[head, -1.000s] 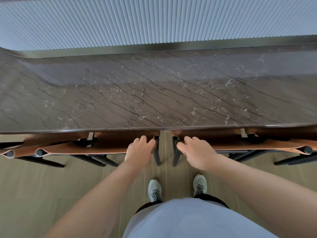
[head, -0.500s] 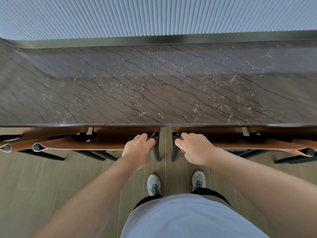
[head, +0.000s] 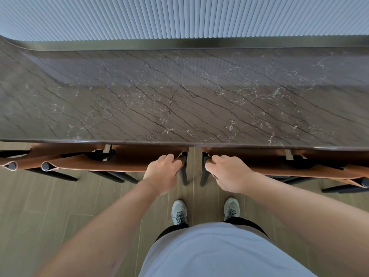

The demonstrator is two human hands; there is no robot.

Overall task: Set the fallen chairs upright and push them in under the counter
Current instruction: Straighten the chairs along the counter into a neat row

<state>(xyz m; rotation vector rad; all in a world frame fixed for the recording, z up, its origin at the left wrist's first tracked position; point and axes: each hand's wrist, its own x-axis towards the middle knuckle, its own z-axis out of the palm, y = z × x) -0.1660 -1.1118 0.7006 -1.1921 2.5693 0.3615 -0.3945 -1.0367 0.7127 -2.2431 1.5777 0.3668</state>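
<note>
A dark veined marble counter (head: 179, 96) spans the view just beyond both hands, its near edge overhanging the tan leather backs of two upright chairs that stand tucked beneath it. The left chair (head: 111, 162) stretches away to the outside of the left hand (head: 162, 172), and the right chair (head: 289, 166) likewise beyond the right hand (head: 229, 173), a narrow gap between them. Each hand is curled closed over the inner top corner of its chair's backrest, fingers wrapped over the edge.
</note>
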